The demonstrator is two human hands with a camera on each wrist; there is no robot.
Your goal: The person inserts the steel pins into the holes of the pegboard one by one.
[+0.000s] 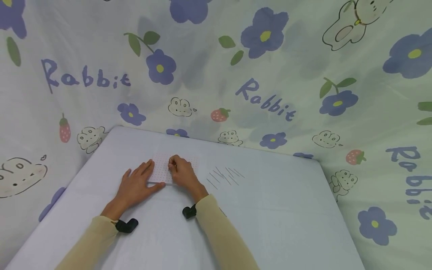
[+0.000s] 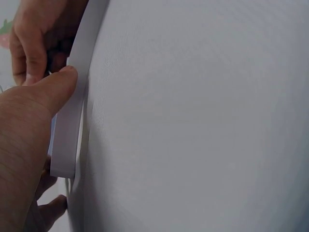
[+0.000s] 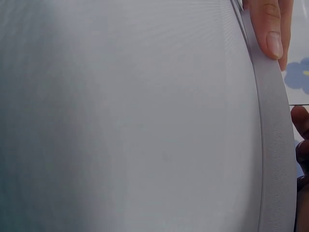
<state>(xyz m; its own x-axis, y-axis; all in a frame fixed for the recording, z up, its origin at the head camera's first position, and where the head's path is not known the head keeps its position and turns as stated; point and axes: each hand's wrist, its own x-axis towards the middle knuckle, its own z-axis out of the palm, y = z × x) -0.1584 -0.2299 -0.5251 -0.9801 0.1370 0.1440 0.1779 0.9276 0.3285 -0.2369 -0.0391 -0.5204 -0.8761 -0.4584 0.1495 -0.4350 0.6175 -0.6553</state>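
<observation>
A white board with rows of pink dots lies flat on the table. My left hand rests along its left side, fingers stretched, with the thumb against the near edge. In the left wrist view the thumb lies on the board's thick side wall. Over the middle of the board, my right hand has its fingers curled in a pinch. A thin dark stick stands upright by those fingertips in the right wrist view; its lower end is hidden behind the board's edge.
Several thin dark sticks lie slanted on the white table, just right of the board. A curtain printed with flowers and rabbits hangs behind the table and at its sides. Black wrist cameras sit on both forearms.
</observation>
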